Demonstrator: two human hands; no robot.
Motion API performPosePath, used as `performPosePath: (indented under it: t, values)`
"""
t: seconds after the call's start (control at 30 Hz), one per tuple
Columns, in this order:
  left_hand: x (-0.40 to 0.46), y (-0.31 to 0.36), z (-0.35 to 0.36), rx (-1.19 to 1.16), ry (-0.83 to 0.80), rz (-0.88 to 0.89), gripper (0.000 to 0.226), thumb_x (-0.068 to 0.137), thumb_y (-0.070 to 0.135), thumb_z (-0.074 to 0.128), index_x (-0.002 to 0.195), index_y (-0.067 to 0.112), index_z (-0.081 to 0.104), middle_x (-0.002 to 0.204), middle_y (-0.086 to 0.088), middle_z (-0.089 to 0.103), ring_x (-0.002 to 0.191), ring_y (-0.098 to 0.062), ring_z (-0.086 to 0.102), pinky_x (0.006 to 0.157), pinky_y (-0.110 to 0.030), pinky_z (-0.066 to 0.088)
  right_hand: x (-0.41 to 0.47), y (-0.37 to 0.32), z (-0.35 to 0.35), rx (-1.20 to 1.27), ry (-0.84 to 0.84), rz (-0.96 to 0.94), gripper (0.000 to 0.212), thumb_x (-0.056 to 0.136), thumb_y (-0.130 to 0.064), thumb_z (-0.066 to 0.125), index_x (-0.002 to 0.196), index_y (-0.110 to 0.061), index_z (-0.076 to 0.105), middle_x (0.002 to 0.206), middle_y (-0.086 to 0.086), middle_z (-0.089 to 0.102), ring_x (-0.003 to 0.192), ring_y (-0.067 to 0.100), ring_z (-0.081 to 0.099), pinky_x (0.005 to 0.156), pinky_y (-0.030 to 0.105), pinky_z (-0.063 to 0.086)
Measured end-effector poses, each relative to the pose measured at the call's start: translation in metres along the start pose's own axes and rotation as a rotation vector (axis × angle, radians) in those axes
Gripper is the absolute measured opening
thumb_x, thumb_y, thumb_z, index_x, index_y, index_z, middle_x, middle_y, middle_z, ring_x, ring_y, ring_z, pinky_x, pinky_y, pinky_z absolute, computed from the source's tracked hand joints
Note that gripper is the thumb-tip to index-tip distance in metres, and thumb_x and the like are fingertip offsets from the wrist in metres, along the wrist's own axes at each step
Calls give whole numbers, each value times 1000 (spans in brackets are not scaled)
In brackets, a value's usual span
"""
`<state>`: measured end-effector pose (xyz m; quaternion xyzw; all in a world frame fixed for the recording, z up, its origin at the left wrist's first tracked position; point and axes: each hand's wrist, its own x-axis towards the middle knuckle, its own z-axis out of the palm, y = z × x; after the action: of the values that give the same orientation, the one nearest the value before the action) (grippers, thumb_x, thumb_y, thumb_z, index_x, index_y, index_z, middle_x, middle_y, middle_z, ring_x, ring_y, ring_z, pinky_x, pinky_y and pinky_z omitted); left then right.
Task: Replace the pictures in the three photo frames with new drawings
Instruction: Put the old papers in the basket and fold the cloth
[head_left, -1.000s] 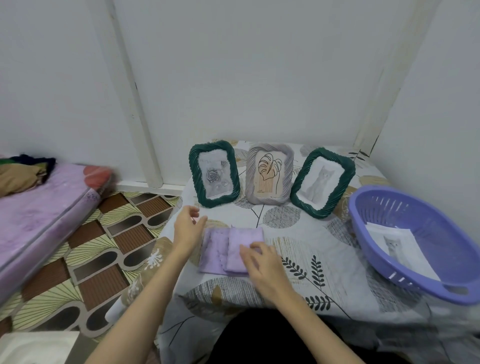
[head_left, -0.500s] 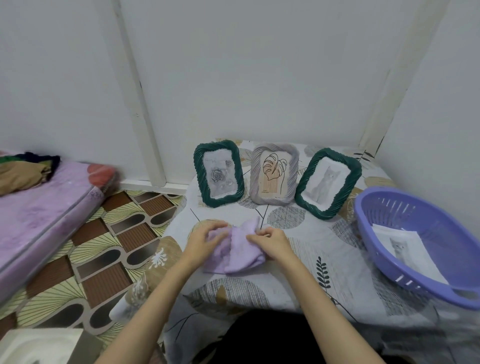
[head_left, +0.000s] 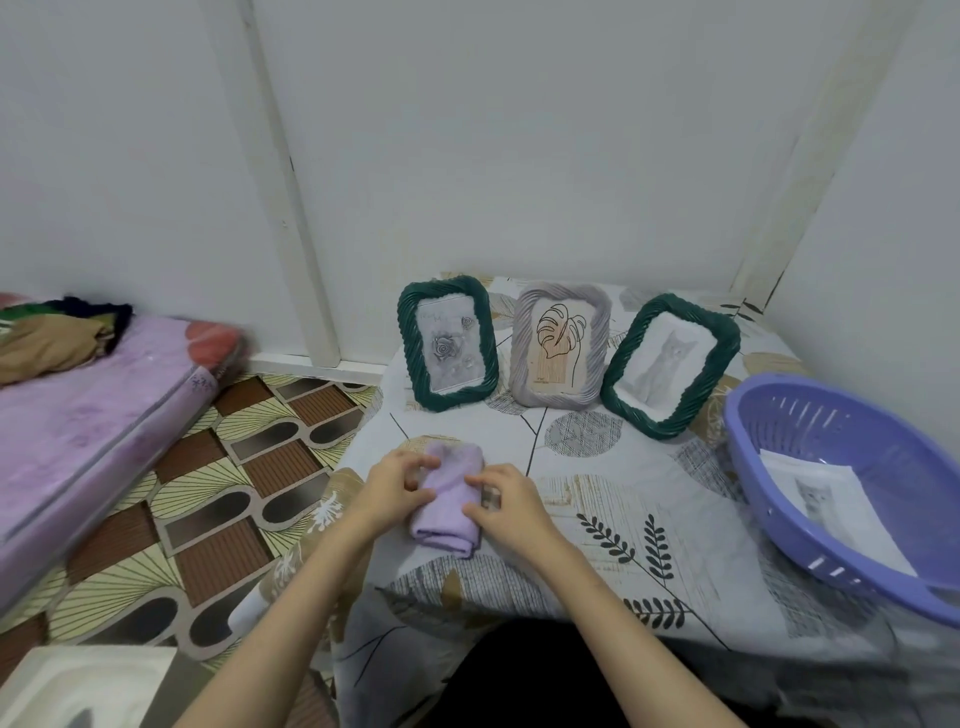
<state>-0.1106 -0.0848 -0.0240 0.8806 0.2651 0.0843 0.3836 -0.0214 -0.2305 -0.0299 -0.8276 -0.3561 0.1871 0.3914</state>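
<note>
Your left hand (head_left: 397, 486) and right hand (head_left: 506, 501) both grasp the folded lilac cloth (head_left: 449, 512), fingers (head_left: 415, 465) curled over its top from either side, pressing it onto the leaf-patterned surface (head_left: 597, 519). Behind the cloth stand the three frames: the green rose frame (head_left: 448, 343) nearest, the grey leaf frame (head_left: 561, 343) just right of it, the green cat frame (head_left: 670, 364) beyond. Well right of the cloth, the purple basket (head_left: 883, 566) holds a cat drawing (head_left: 826, 504).
</note>
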Motion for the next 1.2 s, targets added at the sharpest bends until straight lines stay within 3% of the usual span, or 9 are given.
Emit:
performPosePath:
  t: [0.1,0.33,0.5,0.6,0.67,0.77,0.9,1.07,1.2]
  values:
    - [-3,3,3,68,45,23,37,83,14,66,119,15,59,120,-8,55,80,-7,48,69,-12,38,-3,2,4,-48,13,39,43,84,-21,63,126,-14,56,121,10,51,112,24,51,102,30,38]
    - [-1,4,-4,48,-6,-24,43,79,4,67,120,12,59,131,-9,53,116,-22,52,98,-31,43,-3,-9,14,93,41,101,56,75,-11,69,128,-5,52,119,12,61,94,16,59,86,23,47]
    - [-6,-8,-10,514,-265,-56,69,80,54,59,140,39,31,157,-1,-2,142,-32,7,115,-48,11,-6,-8,19,60,-5,80,59,77,-17,72,131,-7,51,121,13,56,95,15,53,83,23,43]
    - [-1,-9,-18,533,-296,-97,73,68,69,60,133,47,36,157,-1,-3,143,-32,0,114,-54,4,-4,-7,-10,109,-15,115,52,78,-14,71,127,-12,54,106,2,59,87,10,52,76,22,43]
    - [13,5,-21,445,-185,-31,66,64,75,56,120,40,52,155,-5,18,142,-29,15,115,-53,12,4,-4,-50,95,50,103,50,81,-12,69,128,-14,53,106,2,55,83,10,50,73,19,41]
    - [39,53,-1,56,44,133,37,81,38,66,113,20,61,134,-6,51,124,-20,45,103,-32,34,15,7,-129,9,272,52,42,85,-7,63,125,-12,54,113,6,56,78,8,50,69,15,43]
    - [69,120,63,-243,-152,165,35,83,19,66,118,15,57,125,-4,58,111,-17,53,92,-29,45,39,42,-217,-129,674,84,47,83,-4,59,128,-9,48,124,18,46,108,32,50,92,37,42]
    - [102,150,136,-628,-249,-31,52,87,8,59,135,8,39,134,-9,47,112,-25,55,93,-38,49,73,74,-261,-58,574,224,72,83,-19,67,141,-7,26,140,19,36,126,36,39,102,41,36]
    - [129,161,158,-827,-254,-156,50,89,2,54,135,6,36,138,-12,40,91,-23,55,80,-35,44,89,92,-276,-40,491,216,60,88,-16,61,139,-9,32,139,14,45,122,33,46,96,41,42]
